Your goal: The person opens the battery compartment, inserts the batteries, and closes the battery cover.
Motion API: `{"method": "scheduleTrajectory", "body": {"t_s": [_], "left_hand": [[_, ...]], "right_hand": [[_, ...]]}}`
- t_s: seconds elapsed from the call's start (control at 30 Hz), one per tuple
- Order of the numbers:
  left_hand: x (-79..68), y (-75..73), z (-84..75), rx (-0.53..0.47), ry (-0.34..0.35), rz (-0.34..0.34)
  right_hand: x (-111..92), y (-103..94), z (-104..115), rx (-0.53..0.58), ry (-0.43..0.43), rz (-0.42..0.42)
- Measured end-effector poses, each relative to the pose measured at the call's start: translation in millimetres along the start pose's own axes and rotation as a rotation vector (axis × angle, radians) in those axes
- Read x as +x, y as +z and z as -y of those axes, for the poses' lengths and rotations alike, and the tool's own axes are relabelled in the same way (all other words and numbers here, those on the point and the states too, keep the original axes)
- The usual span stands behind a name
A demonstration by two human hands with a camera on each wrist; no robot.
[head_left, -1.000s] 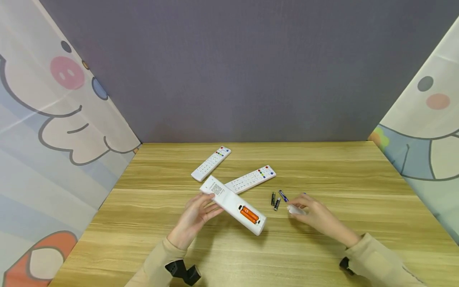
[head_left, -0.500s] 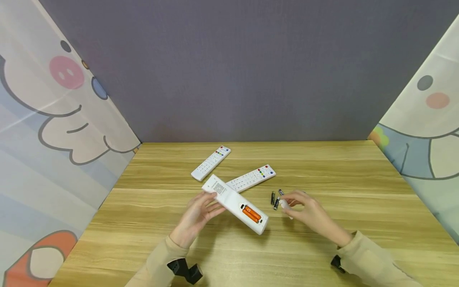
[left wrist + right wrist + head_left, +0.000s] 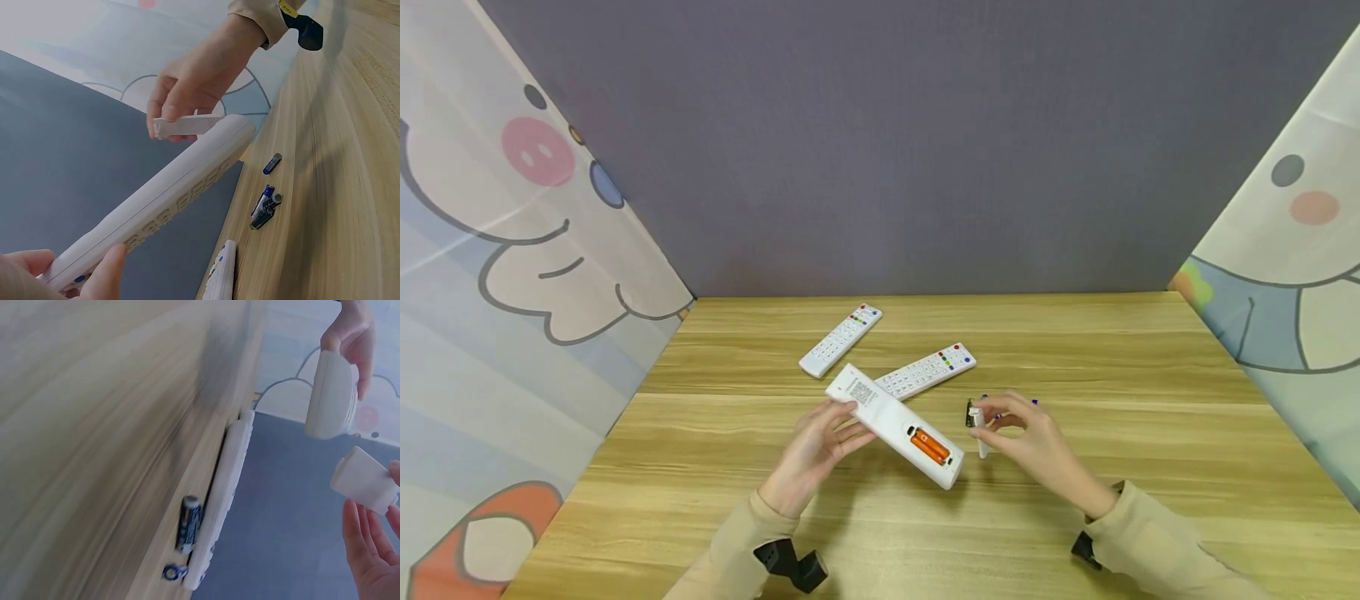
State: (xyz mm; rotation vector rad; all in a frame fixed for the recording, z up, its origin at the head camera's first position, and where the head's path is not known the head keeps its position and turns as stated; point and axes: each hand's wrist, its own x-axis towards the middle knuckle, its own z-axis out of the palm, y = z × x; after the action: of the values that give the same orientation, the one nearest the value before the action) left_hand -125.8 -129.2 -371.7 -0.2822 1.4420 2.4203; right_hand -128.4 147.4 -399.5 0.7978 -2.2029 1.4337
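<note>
A white remote control (image 3: pixel 891 421) is held up with its back turned upward, its upper end gripped between the thumb and fingers of my left hand (image 3: pixel 805 457). Two orange batteries (image 3: pixel 930 447) lie side by side in its uncovered battery compartment. My right hand (image 3: pixel 1026 437) pinches the small white battery cover (image 3: pixel 365 480) just to the right of the remote's lower end. In the left wrist view, the cover (image 3: pixel 187 127) overlaps that end. Several dark and blue batteries (image 3: pixel 265 205) lie on the table below, partly hidden behind my right hand in the head view.
Two more white remotes lie face up on the wooden table (image 3: pixel 715 467): one remote (image 3: pixel 841 340) at the back, another remote (image 3: pixel 928 371) partly behind the held one. A grey panel (image 3: pixel 880 150) rises at the table's back edge, with cartoon-printed curtains (image 3: pixel 467 333) at both sides.
My right hand has moved left with the cover, which has turned more upright and come close to the held remote. The remote has shifted slightly right in my left hand.
</note>
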Motion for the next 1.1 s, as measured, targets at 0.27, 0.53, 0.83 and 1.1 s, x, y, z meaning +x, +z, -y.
{"method": "scheduleTrajectory", "body": {"t_s": [0.27, 0.53, 0.83, 1.1], "left_hand": [[0.7, 1.8, 1.1, 0.009, 0.000, -0.005], [1.0, 3.1, 1.4, 0.006, 0.006, -0.010], [1.0, 4.5, 1.0, -0.001, 0.004, -0.016], [0.1, 5.5, 0.3, -0.019, 0.007, 0.011]], "right_hand": [[1.4, 8.9, 7.3, 0.084, -0.018, -0.046], [4.1, 17.8, 13.1, 0.148, -0.074, -0.050], [2.7, 22.7, 16.7, 0.111, -0.004, -0.036], [2.4, 24.8, 16.8, 0.108, 0.007, -0.021]]}}
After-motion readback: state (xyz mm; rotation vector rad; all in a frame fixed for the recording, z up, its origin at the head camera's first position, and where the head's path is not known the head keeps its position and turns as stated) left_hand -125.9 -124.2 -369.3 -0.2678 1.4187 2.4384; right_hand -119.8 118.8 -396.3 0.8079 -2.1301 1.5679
